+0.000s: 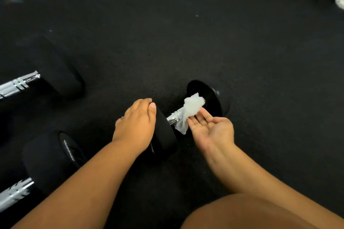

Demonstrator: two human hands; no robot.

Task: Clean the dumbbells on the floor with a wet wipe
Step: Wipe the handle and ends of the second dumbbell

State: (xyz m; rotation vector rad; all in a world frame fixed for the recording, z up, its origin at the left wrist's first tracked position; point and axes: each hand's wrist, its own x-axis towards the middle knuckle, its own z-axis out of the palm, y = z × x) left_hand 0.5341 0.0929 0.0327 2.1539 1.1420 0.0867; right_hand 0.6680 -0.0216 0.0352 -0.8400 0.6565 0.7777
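Small dumbbell (186, 115) lies on black rubber floor (242, 52), centre of view. Left hand (136, 123) rests palm-down over its near head, fingers relaxed. Right hand (210, 126) palm-up, fingers straight, fingertips touching white wet wipe (189, 111) draped over the chrome handle. Two larger dumbbells (50, 156) lie at left.

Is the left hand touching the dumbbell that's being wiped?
Touching. The head view shows the left hand resting palm-down on the near black head of the dumbbell, fingers draped over its top edge, no gap visible.
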